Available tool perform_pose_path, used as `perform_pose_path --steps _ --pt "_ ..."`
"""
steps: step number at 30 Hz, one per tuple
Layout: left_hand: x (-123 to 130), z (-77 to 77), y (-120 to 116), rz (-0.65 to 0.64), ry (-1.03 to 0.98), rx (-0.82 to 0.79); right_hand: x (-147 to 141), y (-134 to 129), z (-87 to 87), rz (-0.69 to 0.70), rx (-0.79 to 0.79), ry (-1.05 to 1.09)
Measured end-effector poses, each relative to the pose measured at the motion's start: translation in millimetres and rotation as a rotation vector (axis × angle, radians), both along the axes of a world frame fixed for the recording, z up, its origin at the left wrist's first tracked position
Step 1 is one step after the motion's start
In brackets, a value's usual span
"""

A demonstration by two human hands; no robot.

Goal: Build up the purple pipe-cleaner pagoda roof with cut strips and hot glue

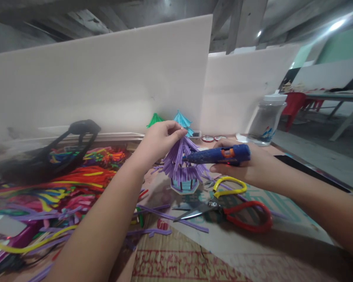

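A small model pavilion (186, 172) with a tiered purple roof and a light-blue base stands upright on the table. My left hand (168, 135) pinches the tip of the purple roof from above. In my right hand (238, 164) is a blue glue gun (217, 155), held level, its nozzle against or just in front of the roof strips; contact cannot be made out. Scissors (213, 204) with one yellow and one red handle lie opened just in front of the pavilion. Cut purple strips (176, 219) are scattered beside the blades.
Coloured pipe cleaners or strips (85, 176) pile up at the left, near a black strap-like object (76, 141). Green (155, 119) and blue (181, 119) roofed models stand behind. A clear water bottle (266, 119) is at the back right. A white board (106, 86) closes off the back.
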State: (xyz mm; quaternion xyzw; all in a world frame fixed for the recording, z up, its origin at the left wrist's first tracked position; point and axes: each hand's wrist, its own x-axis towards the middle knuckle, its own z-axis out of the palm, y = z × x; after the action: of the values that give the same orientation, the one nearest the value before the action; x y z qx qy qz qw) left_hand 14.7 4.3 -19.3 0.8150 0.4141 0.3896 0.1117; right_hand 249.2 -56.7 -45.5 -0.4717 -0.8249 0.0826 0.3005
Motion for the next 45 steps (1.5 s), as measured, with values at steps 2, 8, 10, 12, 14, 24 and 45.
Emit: perform_pose_path --steps 2,8,10,12,14,24,45 --pt "-0.1 -0.1 -0.2 -0.002 -0.001 0.000 0.4 0.2 0.0 0.006 0.002 0.002" --pt "-0.4 -0.2 -0.9 0.009 0.003 0.004 -1.0 -1.6 -0.3 -0.002 -0.006 0.021" --pt "-0.3 -0.1 -0.9 0.008 0.002 0.003 -1.9 -2.9 0.3 -0.001 -0.012 0.017" --pt "-0.1 -0.1 -0.9 0.012 0.004 0.003 -2.3 -3.6 0.8 0.004 -0.020 0.013" --pt "0.1 -0.1 -0.9 0.018 0.007 0.007 -2.3 -3.6 1.0 0.009 -0.023 0.012" --pt "0.1 0.7 -1.3 0.011 -0.005 -0.007 -2.7 -4.2 1.4 0.003 -0.001 0.007" --pt "1.5 1.5 -3.8 0.026 0.001 -0.016 1.4 -2.8 -0.3 -0.020 0.099 -0.019"
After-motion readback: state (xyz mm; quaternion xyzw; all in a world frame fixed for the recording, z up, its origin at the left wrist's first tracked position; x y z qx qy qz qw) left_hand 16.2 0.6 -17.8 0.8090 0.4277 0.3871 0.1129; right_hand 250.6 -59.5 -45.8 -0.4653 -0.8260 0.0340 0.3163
